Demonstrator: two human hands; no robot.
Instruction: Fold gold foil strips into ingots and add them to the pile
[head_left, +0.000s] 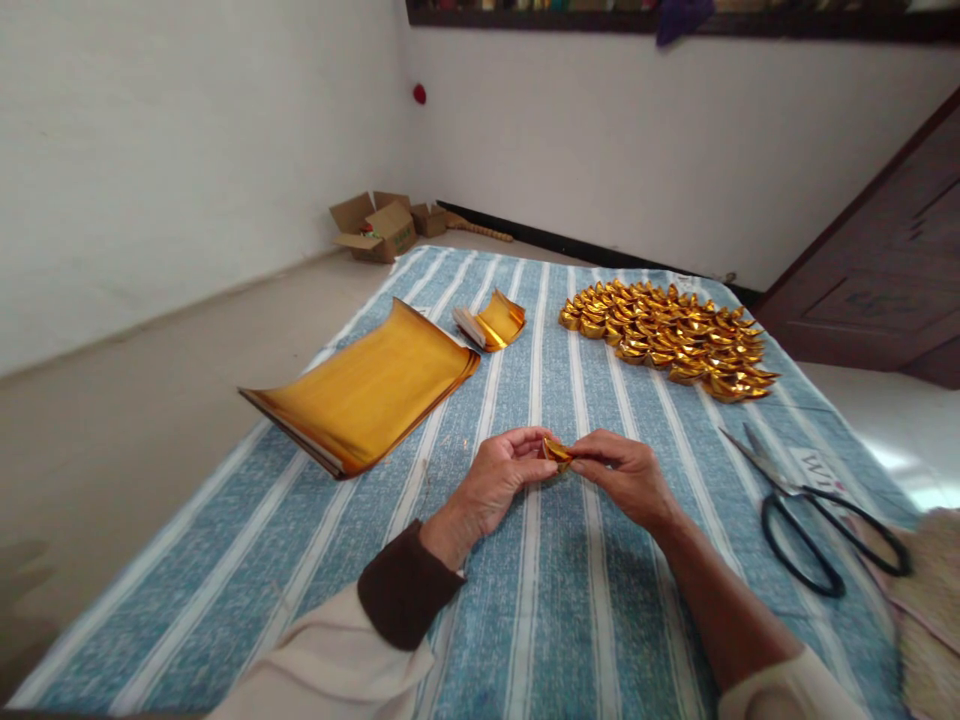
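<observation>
Between my two hands is a small folded gold foil paper ingot (pixel 556 453), held just above the striped cloth. My left hand (pixel 510 468) is closed on its left side, thumb in front and fingers behind. The fingertips of my right hand (pixel 619 472) pinch its right end. Beyond my hands to the right sits a cluster of finished-looking gold paper ingots (pixel 660 335) in rows. To the left lies a stack of large gold foil sheets (pixel 367 385) with curled edges, and past it a smaller stack of gold foil pieces (pixel 501 321).
Black-handled scissors (pixel 795 490) lie with blades parted at the right, near a beige textured cloth (pixel 930 600). The blue-and-white striped cloth (pixel 517 600) covers the surface. Open cardboard boxes (pixel 382 228) stand on the floor by the far wall; a dark wooden panel (pixel 885 250) rises at right.
</observation>
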